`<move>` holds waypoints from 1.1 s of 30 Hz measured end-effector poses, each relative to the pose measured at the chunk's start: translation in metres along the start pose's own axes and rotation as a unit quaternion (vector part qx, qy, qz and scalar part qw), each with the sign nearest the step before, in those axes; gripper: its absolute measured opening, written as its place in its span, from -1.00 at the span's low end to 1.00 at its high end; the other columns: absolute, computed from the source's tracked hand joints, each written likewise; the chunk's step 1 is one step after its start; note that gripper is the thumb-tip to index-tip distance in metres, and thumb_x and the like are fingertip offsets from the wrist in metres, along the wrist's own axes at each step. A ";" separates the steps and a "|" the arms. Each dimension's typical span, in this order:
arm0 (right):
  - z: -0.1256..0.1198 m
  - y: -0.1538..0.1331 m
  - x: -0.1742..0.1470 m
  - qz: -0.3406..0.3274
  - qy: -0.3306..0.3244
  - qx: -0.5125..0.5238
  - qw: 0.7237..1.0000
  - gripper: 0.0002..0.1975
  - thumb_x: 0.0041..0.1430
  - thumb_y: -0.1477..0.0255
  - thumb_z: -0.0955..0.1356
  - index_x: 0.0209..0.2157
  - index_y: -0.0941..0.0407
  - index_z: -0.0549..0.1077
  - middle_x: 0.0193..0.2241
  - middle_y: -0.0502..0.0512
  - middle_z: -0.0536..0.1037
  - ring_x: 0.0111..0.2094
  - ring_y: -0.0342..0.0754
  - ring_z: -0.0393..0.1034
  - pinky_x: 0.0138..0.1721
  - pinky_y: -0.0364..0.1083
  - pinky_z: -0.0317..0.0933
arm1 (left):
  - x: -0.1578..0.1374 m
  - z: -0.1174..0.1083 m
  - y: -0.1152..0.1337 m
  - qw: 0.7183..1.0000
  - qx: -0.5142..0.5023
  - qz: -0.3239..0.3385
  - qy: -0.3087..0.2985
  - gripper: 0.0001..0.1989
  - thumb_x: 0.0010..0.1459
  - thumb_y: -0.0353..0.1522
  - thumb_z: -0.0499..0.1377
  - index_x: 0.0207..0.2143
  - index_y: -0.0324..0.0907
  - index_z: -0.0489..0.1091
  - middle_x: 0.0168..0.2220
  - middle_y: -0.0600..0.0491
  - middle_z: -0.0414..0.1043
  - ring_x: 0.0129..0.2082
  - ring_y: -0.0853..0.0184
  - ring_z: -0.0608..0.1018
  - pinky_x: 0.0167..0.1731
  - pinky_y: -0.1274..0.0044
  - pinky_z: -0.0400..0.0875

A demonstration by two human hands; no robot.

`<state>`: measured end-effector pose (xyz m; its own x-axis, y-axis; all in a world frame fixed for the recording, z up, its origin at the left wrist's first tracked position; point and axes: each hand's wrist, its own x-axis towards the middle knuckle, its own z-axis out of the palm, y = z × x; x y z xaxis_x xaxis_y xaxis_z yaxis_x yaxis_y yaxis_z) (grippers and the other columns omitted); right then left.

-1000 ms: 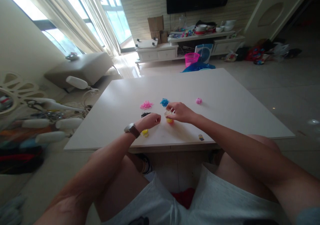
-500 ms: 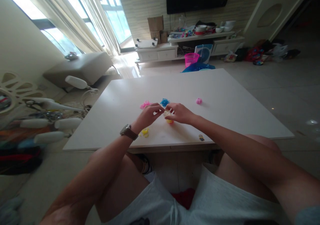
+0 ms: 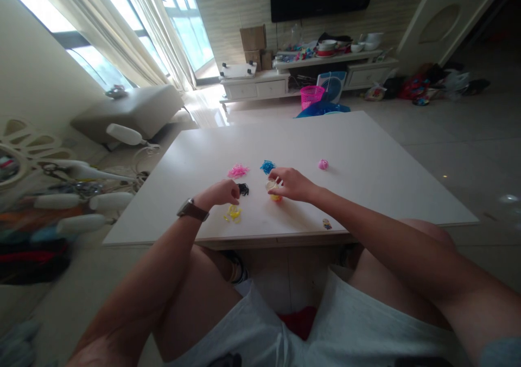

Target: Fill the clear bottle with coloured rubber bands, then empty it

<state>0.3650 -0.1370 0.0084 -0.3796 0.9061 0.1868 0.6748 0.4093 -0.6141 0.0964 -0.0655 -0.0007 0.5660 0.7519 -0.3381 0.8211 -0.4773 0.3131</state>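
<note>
My right hand (image 3: 293, 183) is wrapped round a small clear container (image 3: 271, 184) with yellow and orange stuff low in it, standing on the white table (image 3: 358, 171). My left hand (image 3: 220, 193), wearing a wristwatch (image 3: 192, 210), hangs just above a loose yellow pile (image 3: 233, 214). Its fingers are drawn together and point down; anything between them is too small to make out. Beside its fingertips lies a black pile (image 3: 243, 189) of thin strands or bands. A pink pile (image 3: 238, 171) and a blue pile (image 3: 267, 166) of similar pieces lie farther back.
A round pink object (image 3: 323, 164) sits to the right on the table. A small cartoon figure (image 3: 326, 224) lies near the front edge. Beyond the table are a pink basket (image 3: 311, 96) and a low cabinet (image 3: 270, 89). A white lamp-like fixture (image 3: 124, 134) stands at left.
My left hand has left the container's mouth and moved left and down to the yellow pile, uncovering the black pile. The right hand stays on the container.
</note>
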 end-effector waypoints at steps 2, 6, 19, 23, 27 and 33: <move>0.000 0.000 0.000 -0.003 0.000 -0.002 1.000 -0.77 0.05 0.43 0.51 -0.24 0.14 0.49 -0.29 0.05 0.55 -0.32 -0.11 0.43 -0.27 -0.15 0.20 | -0.003 0.004 -0.010 0.998 0.031 -0.041 -0.032 -0.78 -0.16 -0.31 0.38 -0.39 -0.19 0.57 -0.41 0.07 0.58 -0.43 0.33 0.53 -0.41 0.56 0.31; -0.001 -0.001 0.000 -0.003 -0.001 -0.004 1.000 -0.77 0.05 0.44 0.50 -0.24 0.14 0.49 -0.27 0.05 0.56 -0.31 -0.11 0.44 -0.28 -0.15 0.19 | -0.010 0.015 -0.021 0.991 0.060 -0.096 -0.071 -0.54 -0.31 -0.17 0.45 -0.30 -0.17 0.55 -0.33 0.06 0.59 -0.39 0.30 0.54 -0.44 0.56 0.29; 0.002 0.001 0.000 -0.009 0.006 0.004 1.000 -0.77 0.04 0.44 0.50 -0.24 0.14 0.48 -0.28 0.05 0.55 -0.32 -0.11 0.44 -0.29 -0.15 0.19 | -0.012 0.041 -0.017 0.998 0.056 -0.014 0.000 -0.88 -0.19 -0.37 0.33 -0.57 -0.15 0.43 -0.52 0.08 0.47 -0.51 0.34 0.43 -0.50 0.53 0.19; 0.002 0.001 0.000 -0.009 0.009 0.005 1.000 -0.77 0.04 0.44 0.50 -0.25 0.15 0.48 -0.26 0.05 0.55 -0.32 -0.11 0.43 -0.30 -0.16 0.19 | -0.011 0.039 -0.018 0.999 0.050 -0.009 -0.019 -0.97 -0.15 -0.41 0.28 -0.58 -0.16 0.47 -0.55 0.07 0.47 -0.53 0.35 0.41 -0.49 0.53 0.18; 0.002 0.000 0.000 -0.011 0.008 0.004 1.000 -0.77 0.05 0.44 0.50 -0.25 0.14 0.47 -0.26 0.05 0.55 -0.32 -0.11 0.43 -0.30 -0.15 0.19 | -0.013 0.032 -0.016 0.998 0.060 -0.003 -0.008 -0.96 -0.11 -0.41 0.23 -0.54 -0.16 0.50 -0.52 0.07 0.49 -0.52 0.36 0.41 -0.47 0.53 0.18; 0.003 0.001 0.000 -0.010 0.009 0.001 1.000 -0.77 0.06 0.43 0.50 -0.24 0.14 0.47 -0.26 0.06 0.56 -0.32 -0.11 0.43 -0.29 -0.15 0.20 | -0.017 0.015 -0.006 0.999 0.023 0.019 0.026 -0.94 -0.11 -0.41 0.23 -0.60 -0.17 0.43 -0.58 0.12 0.42 -0.56 0.40 0.35 -0.49 0.54 0.16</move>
<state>0.3637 -0.1368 0.0056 -0.3823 0.8991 0.2133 0.6654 0.4280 -0.6116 0.0826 -0.0825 -0.0102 0.5932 0.7547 -0.2802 0.8022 -0.5250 0.2842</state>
